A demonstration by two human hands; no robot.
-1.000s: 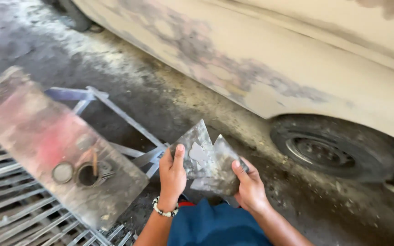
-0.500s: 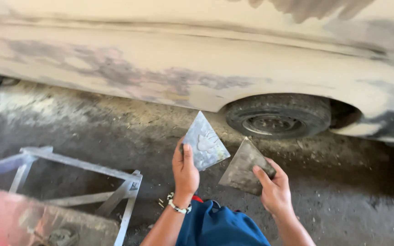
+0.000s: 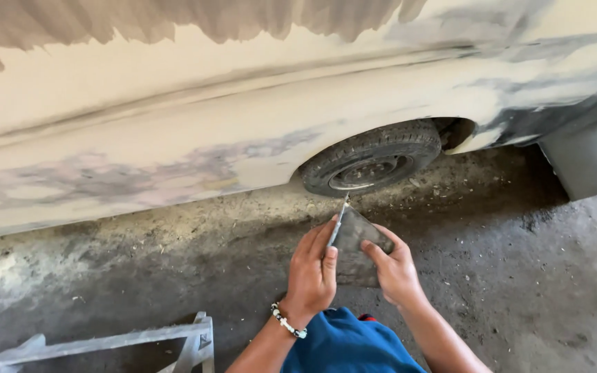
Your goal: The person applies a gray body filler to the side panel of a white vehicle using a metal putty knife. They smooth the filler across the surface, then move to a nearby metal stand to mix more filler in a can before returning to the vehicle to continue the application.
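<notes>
Hands meet low in the middle of our view, over a dusty concrete floor (image 3: 533,276). Our left hand (image 3: 312,273), with a beaded bracelet (image 3: 288,323) at the wrist, is curled shut on a thin blade (image 3: 338,222) that we see edge-on, thumb and fingers pinching it so its tip points up toward the wheel (image 3: 371,166). Our right hand (image 3: 395,269) is closed around the edge of a flat grey plate (image 3: 354,252), thumb on its face and fingers wrapped behind. The blade stands against the plate's left side, touching it, and both are held just above our blue-clad knee (image 3: 343,345).

Beyond the hands runs the side of a car (image 3: 174,124), its cream panel patched with grey and pinkish filler. The wheel sits under the arch, just past the blade's tip. At the lower left, a grey metal frame (image 3: 105,342) lies on the floor, well apart from the hands.
</notes>
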